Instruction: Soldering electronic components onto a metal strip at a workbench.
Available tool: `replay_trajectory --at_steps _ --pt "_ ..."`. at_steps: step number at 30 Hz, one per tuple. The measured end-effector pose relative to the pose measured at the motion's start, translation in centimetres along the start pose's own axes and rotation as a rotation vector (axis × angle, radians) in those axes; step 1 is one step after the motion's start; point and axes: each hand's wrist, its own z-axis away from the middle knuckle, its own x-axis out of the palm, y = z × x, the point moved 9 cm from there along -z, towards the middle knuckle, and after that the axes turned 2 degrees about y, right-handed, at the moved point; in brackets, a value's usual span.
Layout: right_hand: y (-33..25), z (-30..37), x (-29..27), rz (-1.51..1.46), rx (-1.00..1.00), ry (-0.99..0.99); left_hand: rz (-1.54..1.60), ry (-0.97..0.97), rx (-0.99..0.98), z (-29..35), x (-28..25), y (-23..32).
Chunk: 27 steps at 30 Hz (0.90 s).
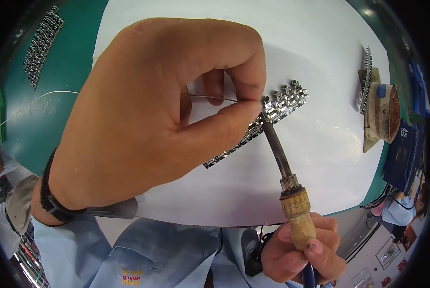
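At the strip: left hand (143,120) pinches thin silver solder wire (210,98) against the shiny metal link strip (267,115).
Iron: right hand (301,249) grips the cork-handled soldering iron (284,168); keep its tip steady on the joint.

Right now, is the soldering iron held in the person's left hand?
No, the right hand grips the soldering iron by its handle, while the left hand pinches a thin wire.

Blue labelled box (403,149) at table's right edge
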Motion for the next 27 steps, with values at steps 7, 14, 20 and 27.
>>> replay_trajectory --at_steps 7,14,20,27 --pt "4.3 5.5 0.5 -0.671 0.632 -0.559 0.019 0.054 0.078 0.1 -0.5 0.1" --pt "1.0 2.4 -1.7 0.060 -0.191 0.353 0.109 0.112 0.111 -0.5 -0.3 -0.1" --pt "1.3 2.2 -1.6 0.044 -0.158 0.347 0.040 0.067 0.057 -0.1 -0.6 1.1" --pt "1.4 2.0 -1.8 0.021 -0.143 0.374 -0.048 -0.004 -0.017 -0.1 -0.1 0.9"
